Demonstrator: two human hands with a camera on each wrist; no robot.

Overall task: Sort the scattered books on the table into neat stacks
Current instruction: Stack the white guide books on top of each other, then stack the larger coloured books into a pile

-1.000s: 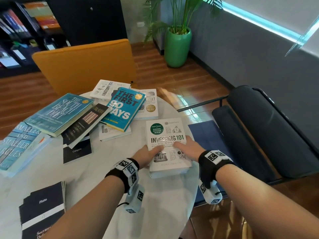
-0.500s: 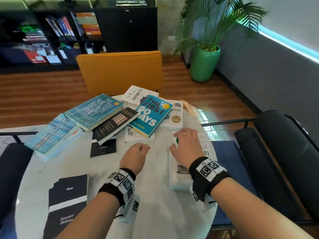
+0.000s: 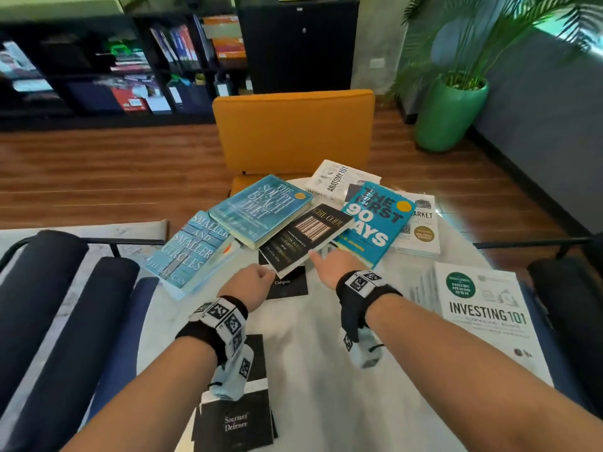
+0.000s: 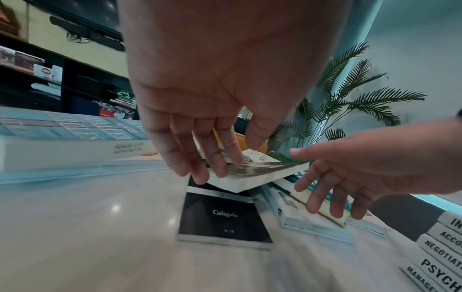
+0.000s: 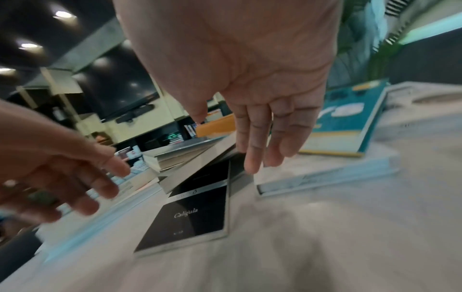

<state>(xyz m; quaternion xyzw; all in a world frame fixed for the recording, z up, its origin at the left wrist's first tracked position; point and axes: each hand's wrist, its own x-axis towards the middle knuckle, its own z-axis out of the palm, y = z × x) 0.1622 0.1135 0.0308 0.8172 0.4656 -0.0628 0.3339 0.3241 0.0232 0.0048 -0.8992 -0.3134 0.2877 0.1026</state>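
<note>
Several books lie overlapping at the far side of the white round table (image 3: 313,370). A black book with a barcode cover (image 3: 310,233) leans on a small black "Caligula" book (image 3: 290,287). My left hand (image 3: 264,275) reaches its near corner with relaxed fingers (image 4: 200,171), holding nothing. My right hand (image 3: 319,259) hovers open just right of that corner, fingers (image 5: 252,158) straight. Around them lie "The First 90 Days" (image 3: 372,223), "The South Beach Diet" (image 3: 261,210) and "Smaller and Smaller Circles" (image 3: 192,246). A neat white stack topped by "Investing 101" (image 3: 483,314) stands at the right.
"Anatomy 101" (image 3: 339,177) and a white "Market" book (image 3: 421,226) lie at the back. "Socrates' Defence" (image 3: 238,422) lies near me under my left forearm. An orange chair (image 3: 293,132) stands behind the table, with dark chairs left (image 3: 49,305) and right (image 3: 571,288).
Both hands have let go of the "Investing 101" stack and moved left and forward to the black barcode book. The head view has swung left, so the stack now sits at the right.
</note>
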